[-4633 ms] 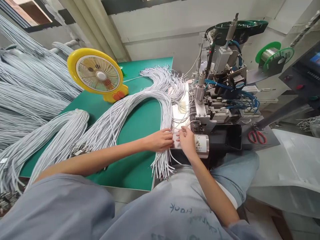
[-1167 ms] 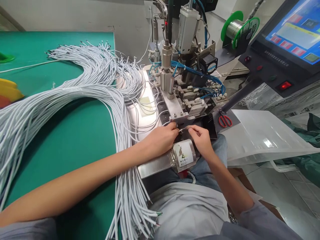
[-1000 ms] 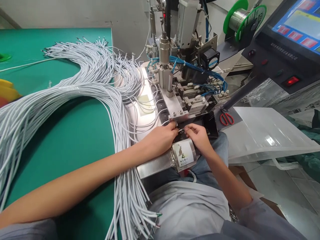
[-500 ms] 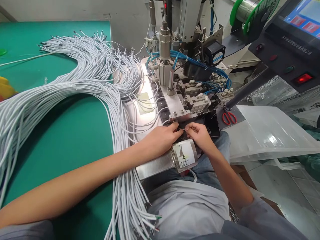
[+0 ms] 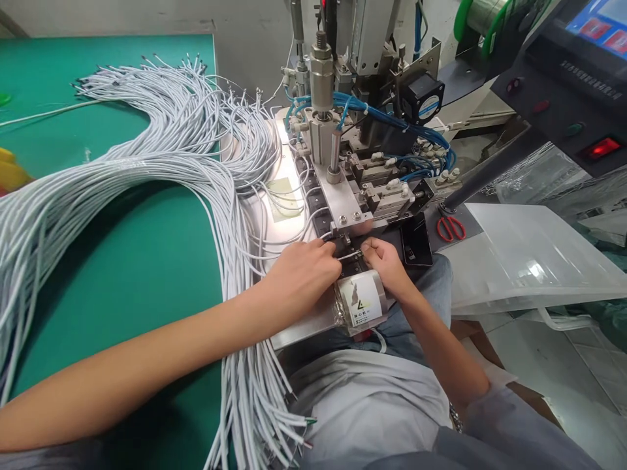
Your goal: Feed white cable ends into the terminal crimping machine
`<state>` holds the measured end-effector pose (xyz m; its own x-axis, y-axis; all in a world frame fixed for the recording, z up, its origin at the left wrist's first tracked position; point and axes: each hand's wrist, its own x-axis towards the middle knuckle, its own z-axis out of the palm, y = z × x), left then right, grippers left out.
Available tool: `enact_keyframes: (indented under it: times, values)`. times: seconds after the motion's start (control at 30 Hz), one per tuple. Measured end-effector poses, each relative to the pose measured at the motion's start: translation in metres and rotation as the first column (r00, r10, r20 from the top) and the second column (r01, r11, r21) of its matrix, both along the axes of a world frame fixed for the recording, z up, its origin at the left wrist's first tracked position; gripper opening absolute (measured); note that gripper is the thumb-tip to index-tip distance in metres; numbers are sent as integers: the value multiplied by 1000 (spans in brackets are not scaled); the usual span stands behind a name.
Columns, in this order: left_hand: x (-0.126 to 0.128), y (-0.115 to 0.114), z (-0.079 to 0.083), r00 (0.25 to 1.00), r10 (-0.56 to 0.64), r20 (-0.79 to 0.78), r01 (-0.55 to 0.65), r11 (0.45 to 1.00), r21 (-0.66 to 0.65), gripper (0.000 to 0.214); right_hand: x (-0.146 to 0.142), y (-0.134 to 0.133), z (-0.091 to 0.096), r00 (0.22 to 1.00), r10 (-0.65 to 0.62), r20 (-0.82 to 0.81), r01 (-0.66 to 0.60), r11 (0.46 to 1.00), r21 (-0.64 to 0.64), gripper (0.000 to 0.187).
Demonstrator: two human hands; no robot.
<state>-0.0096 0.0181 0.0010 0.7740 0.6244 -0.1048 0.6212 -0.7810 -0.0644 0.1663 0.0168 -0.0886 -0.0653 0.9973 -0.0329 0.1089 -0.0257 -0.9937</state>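
Note:
A short stretch of white cable (image 5: 349,255) runs between my two hands at the front of the machine (image 5: 343,202). My left hand (image 5: 308,271) is closed round that cable, its fingers curled and partly hidden from above. At the cable's dark, tiny end, my right hand (image 5: 385,261) pinches with thumb and forefinger; the end piece is too small to make out. Just below the hands sits a padded guard with a white label (image 5: 362,301). A large bundle of white cables (image 5: 142,170) lies to the left, beneath my left forearm.
Blue air tubes (image 5: 372,114) cross the machine. Red-handled scissors (image 5: 450,228) and a small black tray (image 5: 416,240) are to the right, beside a translucent plastic bin (image 5: 533,261). A control panel (image 5: 563,98) overhangs the upper right. Green mat (image 5: 147,261) covers the left table.
My left hand has moved a little left and away from my right hand, so more of the cable shows between them. My right hand has stayed nearly in place, still pinching.

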Motion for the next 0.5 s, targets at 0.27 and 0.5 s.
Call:
enact_keyframes:
  times: [0.27, 0.5]
  values:
    - [0, 8, -2, 976, 218, 25, -218, 976, 0, 20, -16, -71, 38, 878, -451, 159, 389, 867, 313, 20]
    - [-8, 27, 7, 974, 227, 1, -225, 965, -132, 28, -99, -95, 38, 943, 174, 285, -235, 952, 196, 21]
